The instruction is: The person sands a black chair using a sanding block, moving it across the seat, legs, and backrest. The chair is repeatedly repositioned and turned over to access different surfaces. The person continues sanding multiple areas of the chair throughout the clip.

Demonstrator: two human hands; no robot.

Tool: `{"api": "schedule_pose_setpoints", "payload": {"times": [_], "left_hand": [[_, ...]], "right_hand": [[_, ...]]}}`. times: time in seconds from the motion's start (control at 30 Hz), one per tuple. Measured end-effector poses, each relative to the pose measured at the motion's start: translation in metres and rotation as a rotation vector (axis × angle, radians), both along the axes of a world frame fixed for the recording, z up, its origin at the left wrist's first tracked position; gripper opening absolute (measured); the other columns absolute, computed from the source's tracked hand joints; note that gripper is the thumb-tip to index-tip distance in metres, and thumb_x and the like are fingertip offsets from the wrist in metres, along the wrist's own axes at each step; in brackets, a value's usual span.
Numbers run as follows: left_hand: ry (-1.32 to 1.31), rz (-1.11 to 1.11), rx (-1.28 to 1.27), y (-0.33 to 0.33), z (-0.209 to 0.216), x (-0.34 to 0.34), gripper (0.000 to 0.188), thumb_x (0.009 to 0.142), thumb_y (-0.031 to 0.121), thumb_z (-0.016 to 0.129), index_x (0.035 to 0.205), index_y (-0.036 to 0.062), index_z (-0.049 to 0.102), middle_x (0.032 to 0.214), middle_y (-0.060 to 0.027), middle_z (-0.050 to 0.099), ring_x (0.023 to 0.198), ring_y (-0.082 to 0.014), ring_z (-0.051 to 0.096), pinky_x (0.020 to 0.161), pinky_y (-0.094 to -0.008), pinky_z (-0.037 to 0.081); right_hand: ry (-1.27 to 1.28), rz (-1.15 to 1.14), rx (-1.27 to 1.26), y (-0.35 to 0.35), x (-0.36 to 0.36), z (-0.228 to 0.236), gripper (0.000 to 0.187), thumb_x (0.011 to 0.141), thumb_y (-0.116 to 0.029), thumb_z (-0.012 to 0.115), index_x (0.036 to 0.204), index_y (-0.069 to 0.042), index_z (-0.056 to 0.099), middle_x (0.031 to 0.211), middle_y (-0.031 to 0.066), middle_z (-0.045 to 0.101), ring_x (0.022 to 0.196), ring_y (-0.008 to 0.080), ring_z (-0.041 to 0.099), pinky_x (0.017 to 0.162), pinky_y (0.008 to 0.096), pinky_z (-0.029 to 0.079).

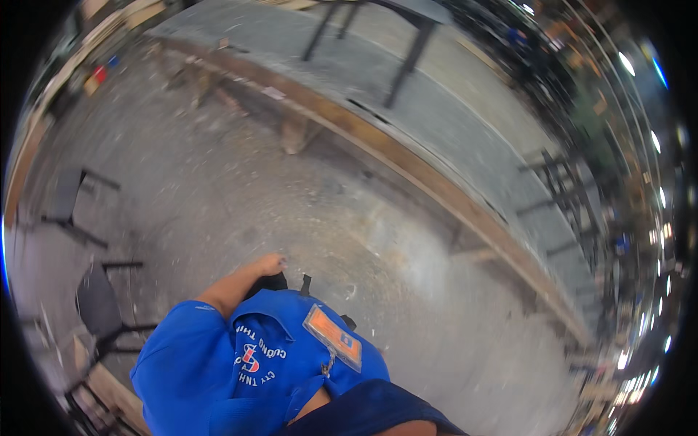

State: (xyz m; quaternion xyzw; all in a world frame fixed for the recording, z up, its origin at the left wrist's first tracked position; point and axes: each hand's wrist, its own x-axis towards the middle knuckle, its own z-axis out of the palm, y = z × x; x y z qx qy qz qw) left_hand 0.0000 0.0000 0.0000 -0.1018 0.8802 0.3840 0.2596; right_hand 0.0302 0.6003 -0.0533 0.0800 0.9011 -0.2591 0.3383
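Observation:
My left hand [272, 263] hangs low in front of my body, over the concrete floor [327, 196]. Its fingers are small and smeared, and I make out nothing in them. Beneath that forearm shows dark cloth [267, 285]. No part of my right hand appears. Over my blue shirt [196, 363] lies an orange badge [333, 338] in a clear holder.
A long grey-topped bench [334, 94] with a wooden edge runs diagonally ahead. A dark-legged piece of furniture [414, 54] stands on it, with dark chair frames [563, 189] farther right. At my left are a grey-seated chair [98, 301] and another chair [67, 196].

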Motion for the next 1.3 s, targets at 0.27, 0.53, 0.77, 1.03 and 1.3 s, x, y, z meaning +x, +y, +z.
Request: {"api": "schedule_pose_setpoints", "payload": {"times": [0.27,0.53,0.77,1.03,1.3], "left_hand": [[-0.100,0.421,-0.148,-0.120,-0.047,0.060,0.042,0.077,0.033,0.068,0.111,0.0078,0.063,0.109,-0.0188,0.064,0.102,-0.0339,0.061,0.088,-0.0411,0.048],[-0.178,0.788,-0.254,-0.313,-0.007,0.056,0.038,0.080,0.031,0.065,0.110,0.0071,0.064,0.114,-0.0183,0.062,0.109,-0.0341,0.057,0.093,-0.0427,0.046],[-0.186,0.752,-0.240,-0.384,0.000,-0.057,0.037,0.079,0.028,0.066,0.111,0.0103,0.064,0.106,-0.0184,0.065,0.102,-0.0347,0.061,0.089,-0.0418,0.048],[-0.260,0.308,-0.056,-0.414,-0.001,-0.184,0.041,0.081,0.034,0.064,0.115,0.0109,0.063,0.115,-0.0160,0.062,0.108,-0.0334,0.058,0.094,-0.0400,0.045],[-0.026,1.134,0.229,-0.549,0.031,-0.249,0.037,0.085,0.029,0.066,0.117,0.0103,0.060,0.097,-0.0124,0.067,0.088,-0.0245,0.065,0.073,-0.0368,0.052]], "right_hand": [[0.356,-0.813,-0.421,-0.121,-0.323,0.082,0.034,0.089,-0.025,0.055,0.117,-0.006,0.054,0.102,0.0131,0.064,0.093,0.0280,0.062,0.073,0.0424,0.051],[-0.178,0.228,-0.417,-0.429,-0.323,0.033,0.028,0.090,-0.022,0.056,0.114,-0.007,0.057,0.101,0.0076,0.064,0.083,0.0219,0.062,0.066,0.0379,0.053],[-0.317,0.100,-0.285,-0.502,-0.376,-0.014,0.029,0.088,-0.022,0.058,0.109,-0.003,0.062,0.092,0.0100,0.065,0.081,0.0208,0.063,0.067,0.0367,0.052],[-0.044,-0.159,-0.177,-0.504,-0.539,-0.131,0.031,0.086,-0.024,0.059,0.103,0.001,0.065,0.080,0.0120,0.066,0.075,0.0198,0.064,0.067,0.0346,0.051],[0.207,1.032,-0.045,-0.835,-0.664,0.008,0.040,0.087,-0.031,0.056,0.119,-0.008,0.057,0.116,0.0224,0.057,0.105,0.0395,0.056,0.089,0.0477,0.045]]}}
